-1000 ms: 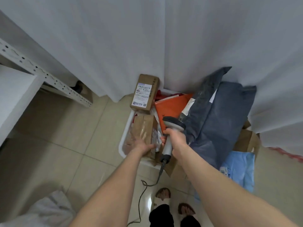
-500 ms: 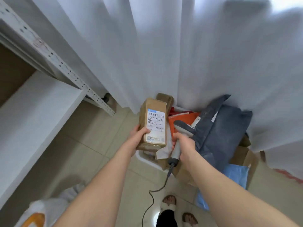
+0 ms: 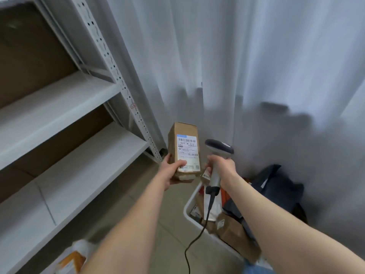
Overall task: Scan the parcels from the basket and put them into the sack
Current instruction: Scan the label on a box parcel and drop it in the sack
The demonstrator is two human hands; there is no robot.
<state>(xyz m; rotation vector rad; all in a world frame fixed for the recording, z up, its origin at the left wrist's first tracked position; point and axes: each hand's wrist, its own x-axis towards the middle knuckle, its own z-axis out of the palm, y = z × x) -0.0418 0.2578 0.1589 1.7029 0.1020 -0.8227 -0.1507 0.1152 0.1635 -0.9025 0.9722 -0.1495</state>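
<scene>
lifted clear of the basket [image 3: 190, 209], the box [image 3: 184, 148] is gripped by the left hand [image 3: 173, 171]; at 3 o'clock, the right hand [image 3: 222, 168] clasps the scanner [image 3: 218, 155].

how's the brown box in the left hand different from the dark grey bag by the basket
The cardboard box is stiff, brown and sharp-edged; the grey bag is soft, dark and crumpled. The left hand holds the box upright; the bag slumps at the right of the basket, untouched. The box's white label faces the camera; the bag shows only a small white patch. Both look like parcels.
</scene>
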